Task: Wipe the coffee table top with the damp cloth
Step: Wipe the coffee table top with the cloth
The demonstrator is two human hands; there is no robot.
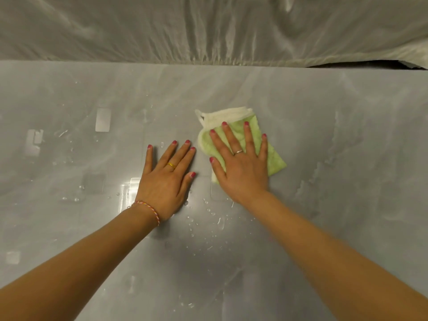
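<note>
- Damp cloth (274, 158): pale green, folded, with a white hem bunched at its far end; flat on the bench (347, 135), a little right of centre and towards the far side.
- Right hand (242, 167): spread flat on the cloth, palm down, fingers straight and splayed, pressing rather than gripping; silver ring on one finger; near corner of the cloth hidden under the palm.
- Cloth edges: far hem and right edge showing past the fingertips; right near corner jutting out beside the wrist.
- Left hand (168, 179): just beside the cloth, apart from it, laid flat and open on the bare bench top with fingers straight; gold ring on one finger, braided thread bracelet (150, 210) at the wrist.
- Both hands side by side, not touching each other, thumbs facing across a narrow strip of bench.
- Water droplets (208, 214): scattered on the glossy grey surface near the wrists and further towards the camera; faint wet streaks on the right part.
- Open room: wide bare surface left and right of the hands, and a band between the cloth and the far edge.
- Far edge of the bench: straight across the upper part of the view, meeting a crinkled translucent plastic sheet (208, 26) draped beyond it.
- Left, right and near edges of the bench out of view.
</note>
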